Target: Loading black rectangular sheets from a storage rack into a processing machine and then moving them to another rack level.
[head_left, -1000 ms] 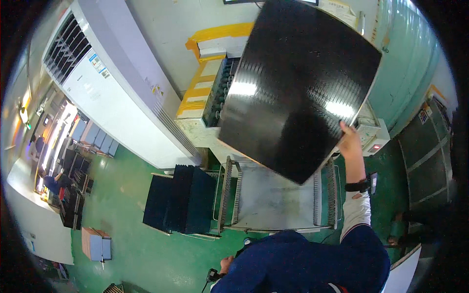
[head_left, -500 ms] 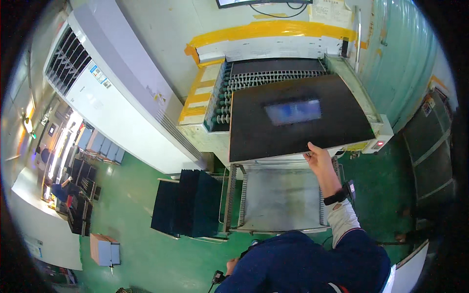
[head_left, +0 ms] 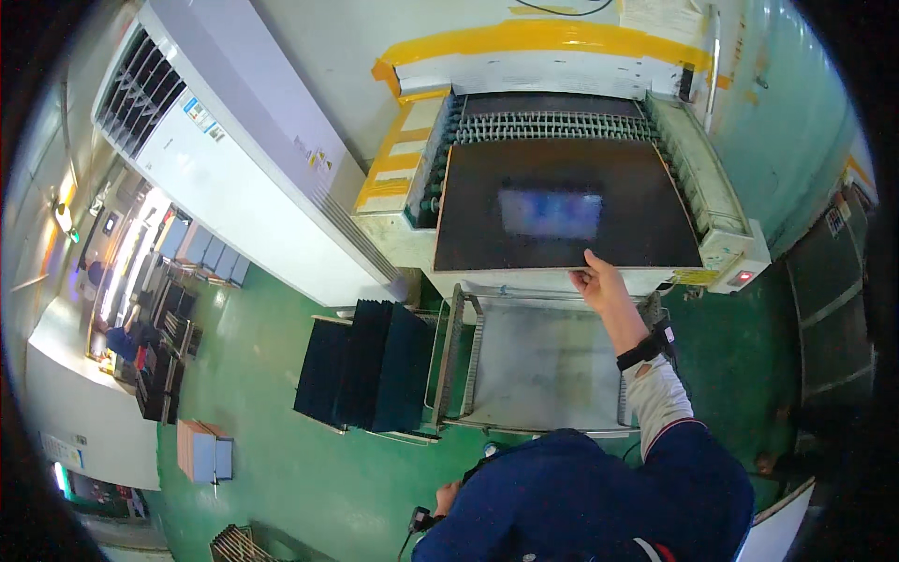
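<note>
A large glossy black sheet (head_left: 562,206) lies flat on the roller bed of a cream machine (head_left: 403,229) ahead of me. My right hand (head_left: 599,281) rests on the near edge of the sheet, fingers pressed on it, a black band on the wrist. My left hand (head_left: 448,496) is low by my body, closed around a small dark object whose kind I cannot tell. Grey rollers (head_left: 552,126) show beyond the sheet's far edge.
A grey metal tray table (head_left: 548,365) stands between me and the machine. A stack of upright black sheets (head_left: 365,365) sits in a rack to its left. A tall white cabinet unit (head_left: 234,159) stands on the left, on a green floor (head_left: 272,468).
The black sheet was held up tilted in front of me, then came down flat onto the machine's rollers. My right hand followed it down to its near edge.
</note>
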The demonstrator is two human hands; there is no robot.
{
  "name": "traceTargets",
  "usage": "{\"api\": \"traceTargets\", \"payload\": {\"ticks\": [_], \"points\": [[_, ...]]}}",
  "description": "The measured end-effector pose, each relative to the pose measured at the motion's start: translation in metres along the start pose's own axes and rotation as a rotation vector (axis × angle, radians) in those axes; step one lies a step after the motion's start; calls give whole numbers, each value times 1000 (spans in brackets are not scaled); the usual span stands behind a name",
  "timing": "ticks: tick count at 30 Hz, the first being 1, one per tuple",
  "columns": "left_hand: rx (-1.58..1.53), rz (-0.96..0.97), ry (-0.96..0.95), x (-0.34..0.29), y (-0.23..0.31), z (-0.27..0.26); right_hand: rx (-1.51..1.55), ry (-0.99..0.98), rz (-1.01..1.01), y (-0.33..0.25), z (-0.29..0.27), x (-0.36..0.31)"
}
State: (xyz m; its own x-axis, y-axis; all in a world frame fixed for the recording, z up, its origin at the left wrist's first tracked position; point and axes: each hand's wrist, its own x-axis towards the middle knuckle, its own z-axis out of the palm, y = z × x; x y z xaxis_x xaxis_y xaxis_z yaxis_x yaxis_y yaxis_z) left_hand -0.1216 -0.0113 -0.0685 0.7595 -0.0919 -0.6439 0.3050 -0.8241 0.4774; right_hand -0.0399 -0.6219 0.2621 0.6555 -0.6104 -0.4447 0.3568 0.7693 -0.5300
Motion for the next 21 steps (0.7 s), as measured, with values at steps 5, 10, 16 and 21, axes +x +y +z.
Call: {"api": "traceTargets", "payload": {"ticks": [5, 10, 16, 21], "points": [[-85, 8, 23, -15, 24, -5, 43, 0, 15, 10, -7, 9], [201, 23, -15, 20, -27, 12, 19, 102, -104, 3, 21, 20], [7, -2, 46, 40, -66, 28, -146, -55, 123, -3, 11, 25], [-142, -46, -5, 43, -59, 25, -119, -152, 97, -3, 5, 40]]}}
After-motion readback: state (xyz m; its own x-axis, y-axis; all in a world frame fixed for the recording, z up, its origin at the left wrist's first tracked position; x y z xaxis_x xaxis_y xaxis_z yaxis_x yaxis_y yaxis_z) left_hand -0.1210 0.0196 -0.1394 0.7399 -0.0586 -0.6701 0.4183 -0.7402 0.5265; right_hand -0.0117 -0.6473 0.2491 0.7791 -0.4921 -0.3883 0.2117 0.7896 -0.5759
